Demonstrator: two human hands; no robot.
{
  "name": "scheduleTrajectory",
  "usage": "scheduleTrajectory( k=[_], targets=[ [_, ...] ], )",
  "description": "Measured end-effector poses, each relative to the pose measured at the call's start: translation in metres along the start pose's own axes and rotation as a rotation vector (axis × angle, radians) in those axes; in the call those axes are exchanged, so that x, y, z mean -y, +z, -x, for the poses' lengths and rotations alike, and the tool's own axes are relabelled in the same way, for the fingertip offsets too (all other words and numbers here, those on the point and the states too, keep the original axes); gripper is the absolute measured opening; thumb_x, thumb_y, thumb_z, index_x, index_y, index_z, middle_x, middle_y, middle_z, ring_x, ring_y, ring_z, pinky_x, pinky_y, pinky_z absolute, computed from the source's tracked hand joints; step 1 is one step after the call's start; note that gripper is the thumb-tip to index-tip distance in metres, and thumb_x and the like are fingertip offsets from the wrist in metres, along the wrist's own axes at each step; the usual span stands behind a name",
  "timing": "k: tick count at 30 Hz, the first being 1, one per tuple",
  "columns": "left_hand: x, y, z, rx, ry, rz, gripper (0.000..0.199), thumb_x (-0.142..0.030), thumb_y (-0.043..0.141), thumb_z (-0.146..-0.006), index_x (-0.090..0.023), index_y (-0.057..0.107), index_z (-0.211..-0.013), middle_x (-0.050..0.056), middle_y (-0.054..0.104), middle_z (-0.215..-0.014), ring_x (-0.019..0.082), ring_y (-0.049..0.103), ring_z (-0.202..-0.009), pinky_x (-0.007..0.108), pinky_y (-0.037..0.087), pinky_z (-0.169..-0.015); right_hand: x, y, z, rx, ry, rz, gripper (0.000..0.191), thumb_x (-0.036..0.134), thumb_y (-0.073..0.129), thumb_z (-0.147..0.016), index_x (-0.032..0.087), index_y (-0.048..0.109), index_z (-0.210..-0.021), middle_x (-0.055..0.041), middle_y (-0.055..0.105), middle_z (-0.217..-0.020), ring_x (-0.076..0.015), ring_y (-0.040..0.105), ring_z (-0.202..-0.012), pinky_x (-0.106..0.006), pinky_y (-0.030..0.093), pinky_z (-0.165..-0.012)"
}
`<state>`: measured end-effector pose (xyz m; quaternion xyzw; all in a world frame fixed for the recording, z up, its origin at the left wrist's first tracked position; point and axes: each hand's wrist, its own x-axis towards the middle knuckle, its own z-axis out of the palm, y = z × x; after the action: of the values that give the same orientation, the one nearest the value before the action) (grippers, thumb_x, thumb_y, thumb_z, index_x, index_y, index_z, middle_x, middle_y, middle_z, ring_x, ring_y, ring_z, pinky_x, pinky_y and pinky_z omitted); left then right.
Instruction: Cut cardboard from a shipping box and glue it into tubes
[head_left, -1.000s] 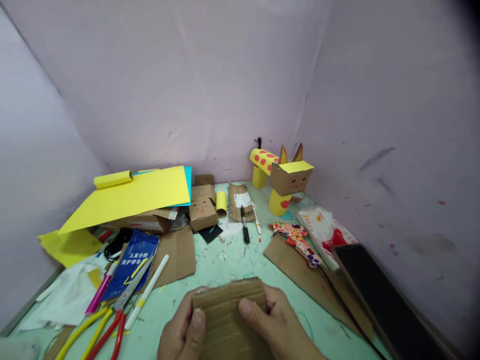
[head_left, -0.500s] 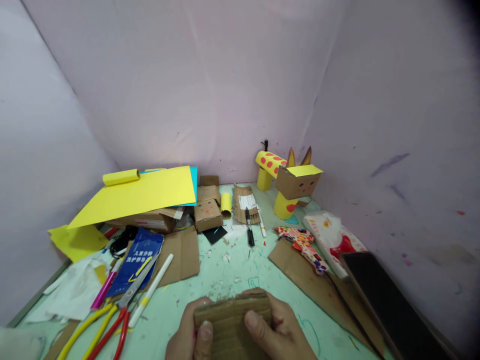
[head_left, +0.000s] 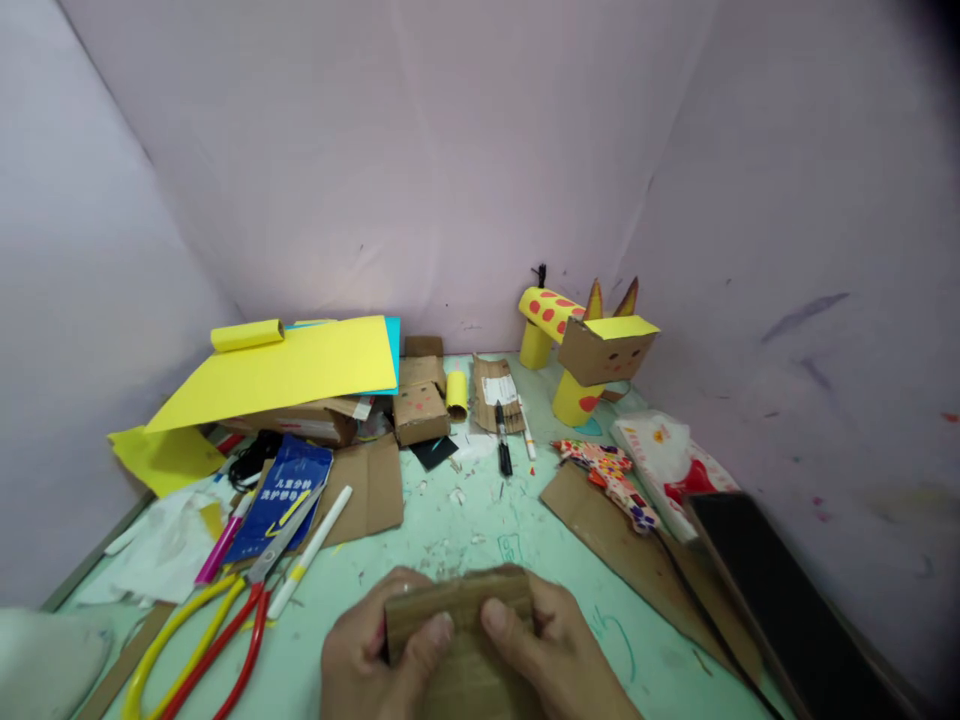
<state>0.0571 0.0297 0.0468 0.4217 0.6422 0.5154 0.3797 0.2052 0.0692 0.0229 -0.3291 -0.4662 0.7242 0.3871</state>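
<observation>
A piece of brown corrugated cardboard (head_left: 476, 665) is held between both hands at the bottom centre, its top edge folded or curved. My left hand (head_left: 382, 640) grips its left side, the thumb pressed on the front face. On the right side, my right hand (head_left: 559, 640) grips it too, the thumb near the top edge and the fingers behind. The cardboard's lower part runs out of view. Left of my hands lie scissors (head_left: 262, 570) with red and yellow handles, and a white marker (head_left: 309, 555).
A yellow spotted animal model with a box head (head_left: 606, 350) stands at the back right. A patterned glue gun (head_left: 615, 485) rests on flat cardboard (head_left: 592, 520), beside a black device (head_left: 780, 600). Yellow sheets (head_left: 300, 370), a blue packet (head_left: 281, 495) and small boxes (head_left: 420, 412) are at the left and back.
My left thumb has moved up and right across the cardboard, and my right thumb has shifted slightly up. The view has tilted a little, so the tabletop items appear higher.
</observation>
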Motion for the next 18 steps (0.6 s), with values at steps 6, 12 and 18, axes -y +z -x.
scheduleTrajectory(
  k=[6, 12, 18],
  targets=[
    [-0.002, -0.005, -0.026, 0.052, -0.233, 0.114, 0.033, -0.042, 0.073, -0.065, -0.014, 0.066, -0.082, 0.003, 0.070, -0.075, 0.017, 0.060, -0.063, 0.026, 0.050, -0.059, 0.002, 0.003, 0.000, 0.160, 0.359, -0.233, 0.048, 0.033, 0.082, -0.060, 0.010, 0.069, -0.101, -0.0102, 0.074, -0.086, -0.0250, 0.070, -0.079, -0.040, 0.051, -0.080],
    [0.003, 0.000, -0.025, 0.260, -0.338, 0.222, 0.038, -0.047, 0.066, -0.070, -0.012, 0.063, -0.084, 0.001, 0.062, -0.063, 0.012, 0.056, -0.050, 0.020, 0.042, -0.041, 0.000, 0.002, -0.010, -0.198, 0.322, -0.382, 0.050, 0.028, 0.082, -0.058, 0.010, 0.066, -0.101, -0.0114, 0.075, -0.090, -0.0287, 0.070, -0.084, -0.043, 0.054, -0.079],
    [0.009, 0.006, -0.021, 0.316, -0.357, 0.118, 0.042, -0.050, 0.066, -0.069, -0.014, 0.055, -0.086, -0.004, 0.055, -0.050, 0.007, 0.043, -0.029, 0.016, 0.028, -0.026, -0.007, -0.001, -0.014, -0.282, 0.238, -0.371, 0.057, 0.028, 0.081, -0.060, 0.009, 0.061, -0.109, -0.0119, 0.075, -0.090, -0.0296, 0.069, -0.088, -0.044, 0.053, -0.082]
  ],
)
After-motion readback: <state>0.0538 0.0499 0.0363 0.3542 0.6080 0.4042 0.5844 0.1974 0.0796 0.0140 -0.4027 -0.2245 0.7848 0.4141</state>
